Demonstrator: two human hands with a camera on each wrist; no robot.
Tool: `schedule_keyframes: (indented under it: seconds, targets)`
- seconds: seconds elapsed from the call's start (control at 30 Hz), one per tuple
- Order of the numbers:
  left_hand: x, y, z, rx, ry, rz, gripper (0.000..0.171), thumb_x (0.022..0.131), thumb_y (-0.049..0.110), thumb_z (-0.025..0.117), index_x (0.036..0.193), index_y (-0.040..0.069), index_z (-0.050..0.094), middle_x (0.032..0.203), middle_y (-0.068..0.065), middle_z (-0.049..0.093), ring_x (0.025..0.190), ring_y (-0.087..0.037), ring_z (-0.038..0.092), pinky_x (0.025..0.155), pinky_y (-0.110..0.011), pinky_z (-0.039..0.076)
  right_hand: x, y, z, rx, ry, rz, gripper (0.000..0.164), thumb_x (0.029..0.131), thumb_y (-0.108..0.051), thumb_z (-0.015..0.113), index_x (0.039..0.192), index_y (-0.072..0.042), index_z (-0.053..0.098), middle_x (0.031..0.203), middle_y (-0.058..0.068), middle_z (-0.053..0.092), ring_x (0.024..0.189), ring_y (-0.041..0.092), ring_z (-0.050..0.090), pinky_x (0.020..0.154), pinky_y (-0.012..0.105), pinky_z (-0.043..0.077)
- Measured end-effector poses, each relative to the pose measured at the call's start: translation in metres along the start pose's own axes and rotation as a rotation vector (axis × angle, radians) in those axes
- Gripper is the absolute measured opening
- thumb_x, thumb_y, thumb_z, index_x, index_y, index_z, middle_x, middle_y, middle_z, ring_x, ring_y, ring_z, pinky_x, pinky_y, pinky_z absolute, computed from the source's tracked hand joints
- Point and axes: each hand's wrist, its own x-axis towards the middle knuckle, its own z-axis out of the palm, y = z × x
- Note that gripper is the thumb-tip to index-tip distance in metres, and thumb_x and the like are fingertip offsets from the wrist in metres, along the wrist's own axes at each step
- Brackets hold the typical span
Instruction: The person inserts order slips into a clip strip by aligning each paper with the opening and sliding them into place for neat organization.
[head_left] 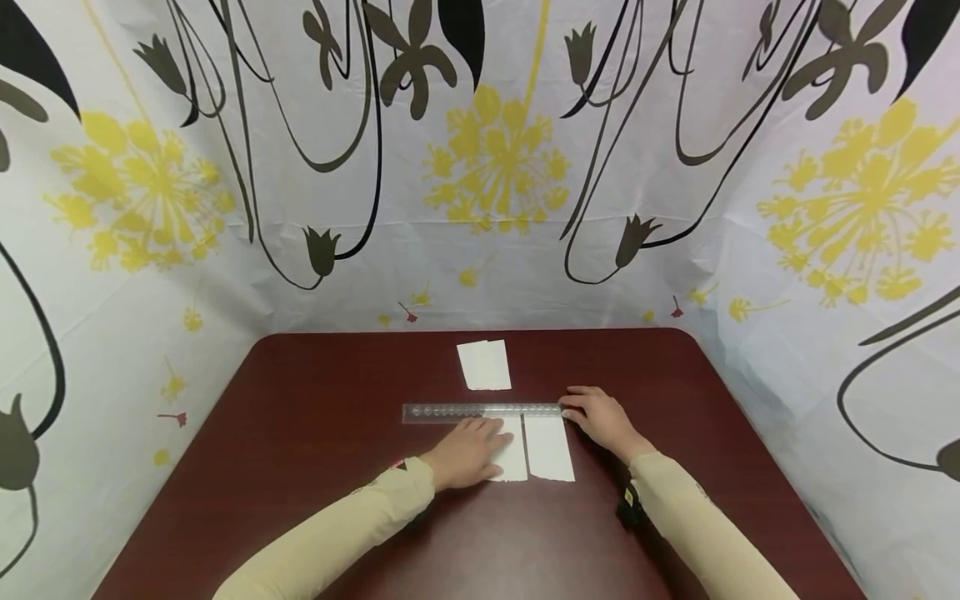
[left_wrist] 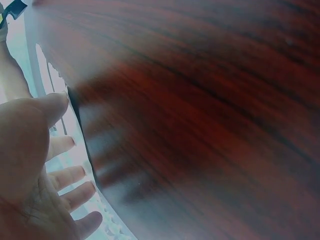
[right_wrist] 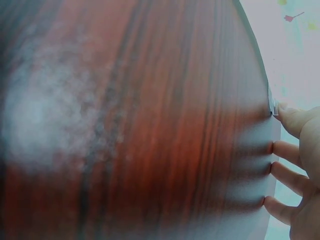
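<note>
A clear ruler [head_left: 442,412] lies across the table, over the upper edges of two white paper pieces. My left hand [head_left: 467,454] rests on the left paper piece [head_left: 512,454], fingers spread, with some fingertips at the ruler's lower edge. A narrow dark gap separates it from the right paper piece [head_left: 550,450], whose bottom edge looks rough. At the ruler's right end is my right hand [head_left: 602,423], touching it. In the right wrist view the thumb [right_wrist: 292,119] meets the ruler's end, while the other fingers stand apart on the table.
Behind the ruler, white paper pieces [head_left: 485,365] lie overlapped on the dark red wooden table [head_left: 337,375]. A patterned cloth [head_left: 480,275] hangs behind the table and along both sides. A black band [head_left: 628,504] sits at the right wrist.
</note>
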Motion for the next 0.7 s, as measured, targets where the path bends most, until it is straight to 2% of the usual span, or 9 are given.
schedule_keyframes:
  seconds: [0.3, 0.7]
  targets:
    - [-0.0022, -0.0014, 0.0000, -0.017, 0.003, -0.001, 0.061, 0.097, 0.049, 0.055, 0.151, 0.023, 0.041, 0.156, -0.006, 0.042, 0.144, -0.026, 0.042, 0.119, -0.046, 0.036, 0.0007, -0.0041, 0.0002, 0.015, -0.013, 0.021, 0.035, 0.096, -0.025, 0.064, 0.127, -0.010, 0.067, 0.142, 0.019, 0.057, 0.130, 0.042, 0.052, 0.097, 0.058, 0.050]
    - [-0.0014, -0.0001, 0.0000, -0.035, 0.010, 0.006, 0.061, 0.097, 0.047, 0.057, 0.150, 0.021, 0.043, 0.156, -0.007, 0.042, 0.143, -0.027, 0.042, 0.119, -0.047, 0.036, -0.0004, -0.0022, -0.0009, 0.008, 0.001, 0.004, 0.034, 0.095, -0.024, 0.065, 0.125, -0.009, 0.069, 0.140, 0.020, 0.058, 0.128, 0.043, 0.053, 0.096, 0.058, 0.051]
